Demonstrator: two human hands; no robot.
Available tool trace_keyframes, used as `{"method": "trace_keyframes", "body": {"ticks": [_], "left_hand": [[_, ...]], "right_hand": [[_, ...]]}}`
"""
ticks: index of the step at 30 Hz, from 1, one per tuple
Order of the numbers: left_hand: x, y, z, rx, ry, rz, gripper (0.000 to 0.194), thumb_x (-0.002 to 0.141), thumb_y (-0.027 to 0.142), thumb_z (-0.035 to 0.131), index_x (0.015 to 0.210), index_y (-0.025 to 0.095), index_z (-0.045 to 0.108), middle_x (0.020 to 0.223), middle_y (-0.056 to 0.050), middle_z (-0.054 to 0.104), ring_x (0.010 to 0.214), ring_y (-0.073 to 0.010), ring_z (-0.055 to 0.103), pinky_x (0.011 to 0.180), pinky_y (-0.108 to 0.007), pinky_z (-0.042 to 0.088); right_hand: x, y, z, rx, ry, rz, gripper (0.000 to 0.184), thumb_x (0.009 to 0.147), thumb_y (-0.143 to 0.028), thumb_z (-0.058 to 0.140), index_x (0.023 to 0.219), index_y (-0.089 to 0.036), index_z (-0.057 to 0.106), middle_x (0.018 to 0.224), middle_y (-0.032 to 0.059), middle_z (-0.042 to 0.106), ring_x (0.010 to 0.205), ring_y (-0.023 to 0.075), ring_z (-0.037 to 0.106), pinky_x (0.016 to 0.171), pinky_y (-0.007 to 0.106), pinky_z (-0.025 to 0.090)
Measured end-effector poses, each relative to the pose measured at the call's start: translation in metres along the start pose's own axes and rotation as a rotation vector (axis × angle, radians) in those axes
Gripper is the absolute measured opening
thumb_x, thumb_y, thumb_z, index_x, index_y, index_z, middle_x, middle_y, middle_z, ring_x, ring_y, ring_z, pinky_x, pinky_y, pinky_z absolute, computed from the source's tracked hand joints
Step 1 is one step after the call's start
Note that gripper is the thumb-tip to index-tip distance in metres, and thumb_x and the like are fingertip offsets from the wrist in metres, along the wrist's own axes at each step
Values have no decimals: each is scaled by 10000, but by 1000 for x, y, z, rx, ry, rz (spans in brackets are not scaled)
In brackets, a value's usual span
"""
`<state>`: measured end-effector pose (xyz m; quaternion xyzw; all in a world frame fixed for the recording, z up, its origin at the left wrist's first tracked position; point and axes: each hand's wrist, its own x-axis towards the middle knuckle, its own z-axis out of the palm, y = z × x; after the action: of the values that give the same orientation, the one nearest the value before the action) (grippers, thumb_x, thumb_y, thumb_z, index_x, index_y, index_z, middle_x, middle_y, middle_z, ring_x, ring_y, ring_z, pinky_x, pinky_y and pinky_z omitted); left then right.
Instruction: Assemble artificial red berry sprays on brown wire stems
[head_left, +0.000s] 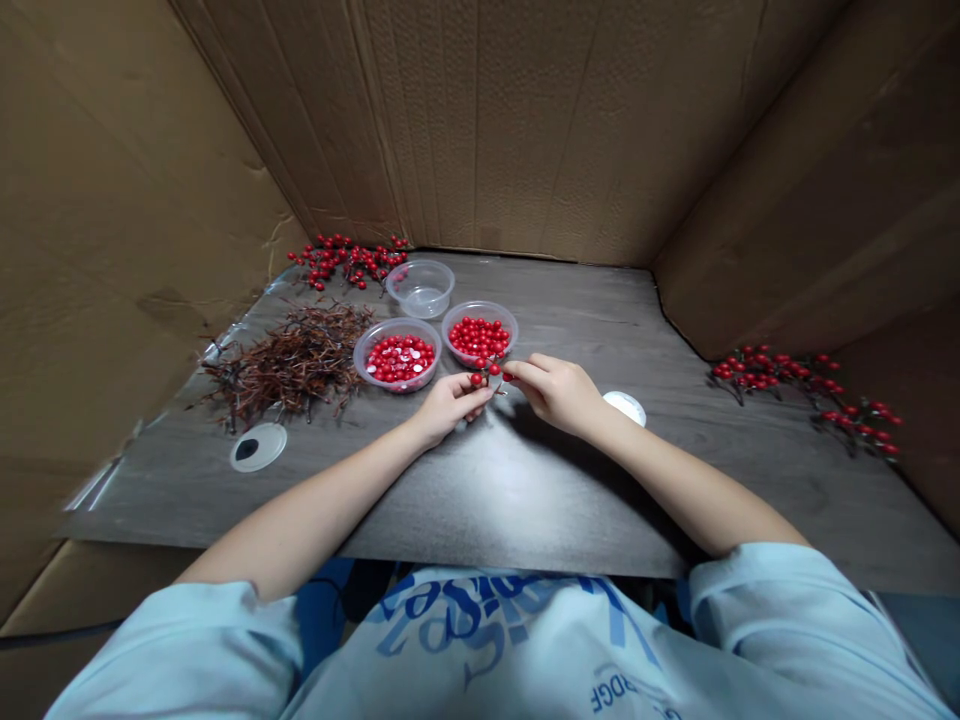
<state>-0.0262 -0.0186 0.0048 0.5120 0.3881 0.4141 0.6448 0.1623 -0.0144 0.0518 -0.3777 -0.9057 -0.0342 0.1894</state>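
Between my hands is a small twig with red berries (493, 370), held just in front of the bowls. My left hand (448, 408) is closed around its lower left part, fingers pinched together. The thumb and finger of my right hand (559, 392) pinch a red berry at the right side of the twig. Behind them stands a clear plastic bowl of red berries (480, 337). To its left, a second clear bowl (397, 357) holds red berries mixed with white pieces.
A third clear bowl (421, 290) stands behind. Brown bare twigs (292, 360) are heaped at left, near a round lid with a dark spot (259, 447). Berry sprigs lie at back left (349, 262) and right (780, 372). A white disc (625, 407) lies by my right wrist. Cardboard walls (510, 130) surround the table.
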Motion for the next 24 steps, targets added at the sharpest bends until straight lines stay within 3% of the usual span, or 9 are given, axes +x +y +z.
{"method": "trace_keyframes", "body": {"ticks": [7,24], "left_hand": [[0,0,1,-17,18,-1,315,635,404,668,681,141,500,492,60,444,433,-45,388,422,-177,291],[-1,4,3,-22,14,4,390,597,467,683,698,140,495,493,65,439,429,-45,390,403,-177,299]], "right_hand": [[-3,-2,2,-54,19,-16,275,871,-210,368,1050,-172,575,758,56,580,615,120,490,553,220,343],[-7,-2,10,126,34,-45,247,833,-136,391,1018,-140,556,784,72,588,645,125,508,602,220,392]]}}
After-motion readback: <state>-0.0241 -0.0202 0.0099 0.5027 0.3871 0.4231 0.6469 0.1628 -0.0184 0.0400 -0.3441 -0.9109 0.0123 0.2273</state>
